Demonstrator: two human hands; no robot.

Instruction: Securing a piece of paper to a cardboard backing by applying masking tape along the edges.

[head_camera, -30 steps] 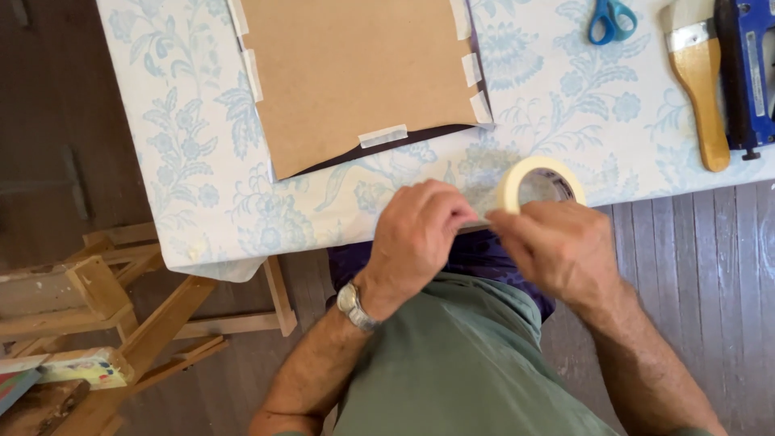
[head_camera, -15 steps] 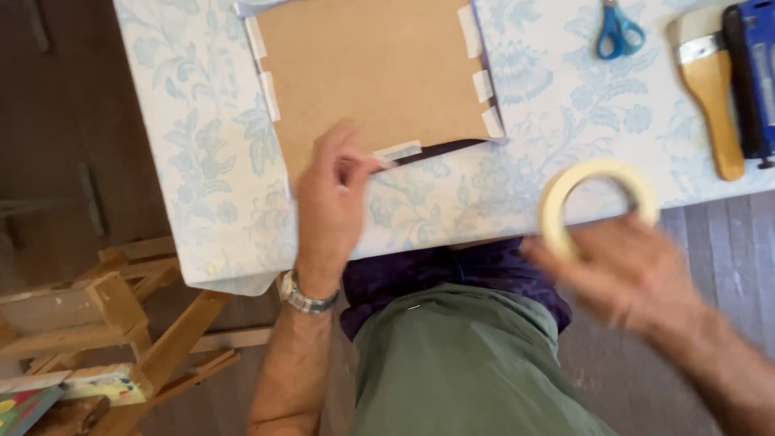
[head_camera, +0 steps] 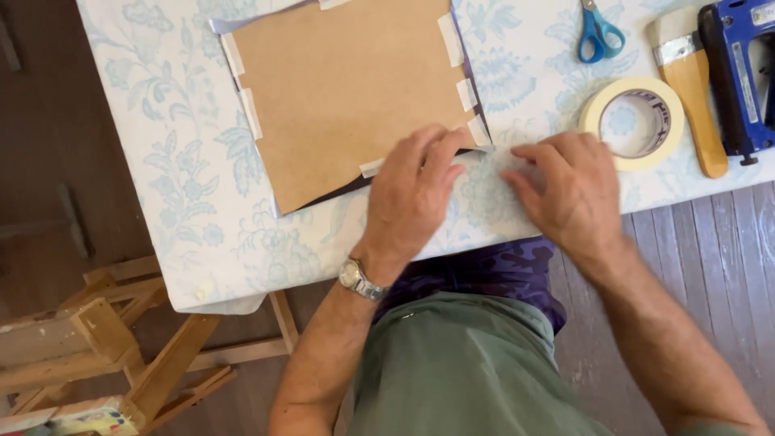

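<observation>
left hand fingers on brown board corner

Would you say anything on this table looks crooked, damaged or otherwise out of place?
Only the brown board stands out: it lies askew to the table edge, with dark sheet peeking out under its lower edge. The left hand rests on its corner, the right hand beside it. Tape roll, scissors, brush and blue stapler lie undamaged.

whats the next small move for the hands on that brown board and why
Probably press the left hand fingertips down along the brown board bottom edge: they rest at its lower right corner near a tape strip, the right hand lies flat on the tablecloth, and the tape roll is set aside.
</observation>
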